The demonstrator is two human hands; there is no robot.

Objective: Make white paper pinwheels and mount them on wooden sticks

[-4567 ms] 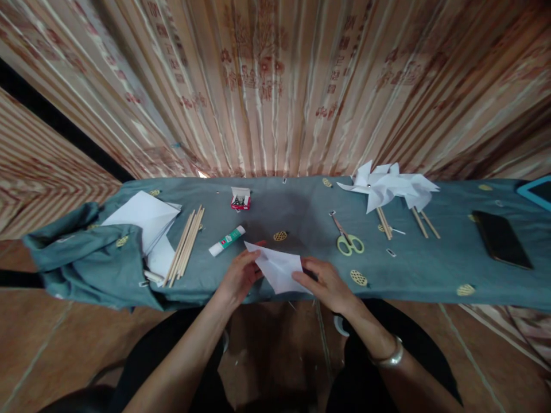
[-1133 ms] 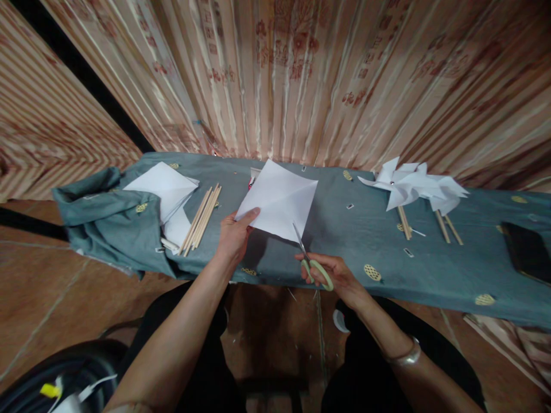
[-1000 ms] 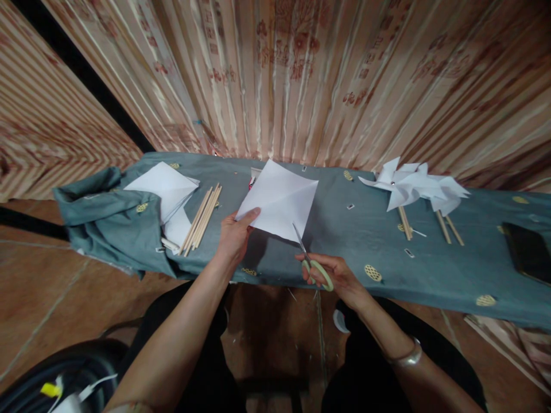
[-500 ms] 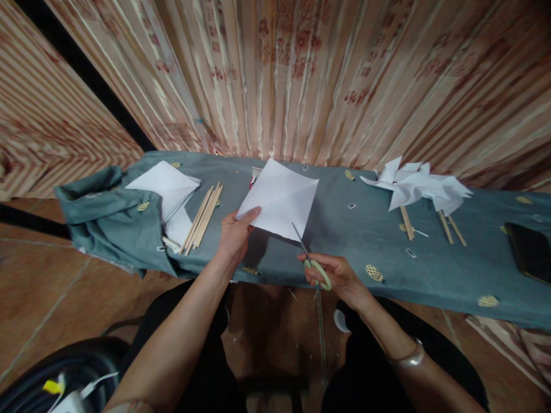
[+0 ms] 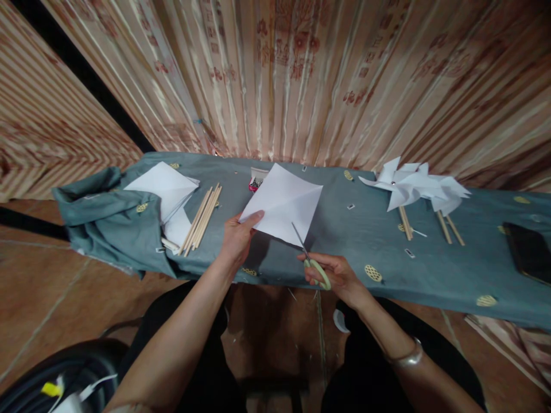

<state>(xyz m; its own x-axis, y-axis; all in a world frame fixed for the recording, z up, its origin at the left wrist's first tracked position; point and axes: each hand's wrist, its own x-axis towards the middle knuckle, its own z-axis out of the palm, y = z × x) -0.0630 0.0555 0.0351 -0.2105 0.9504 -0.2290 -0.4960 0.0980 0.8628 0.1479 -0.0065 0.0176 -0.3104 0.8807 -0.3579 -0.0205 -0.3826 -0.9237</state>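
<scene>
My left hand (image 5: 239,236) pinches the left corner of a white paper square (image 5: 284,201), thumb on top. Creases run across the sheet, which is held above the cloth. In my right hand (image 5: 333,272) is a pair of scissors (image 5: 319,274) with pale green handles. The blades meet the paper at its near corner, one blade lying over the sheet. Behind the paper's left edge sits a small red and white box (image 5: 257,179), partly covered, with small dark items inside.
A grey-green cloth (image 5: 336,229) covers the narrow table. Wooden sticks (image 5: 202,221) and a stack of white paper (image 5: 166,186) lie left. White paper pinwheels (image 5: 413,183) on sticks are at right, with a black phone (image 5: 527,252) beyond. A striped curtain (image 5: 279,80) hangs behind.
My left hand and the paper have shifted slightly right and toward me, exposing more of the small box. The scissors stay nearly in place at the near corner.
</scene>
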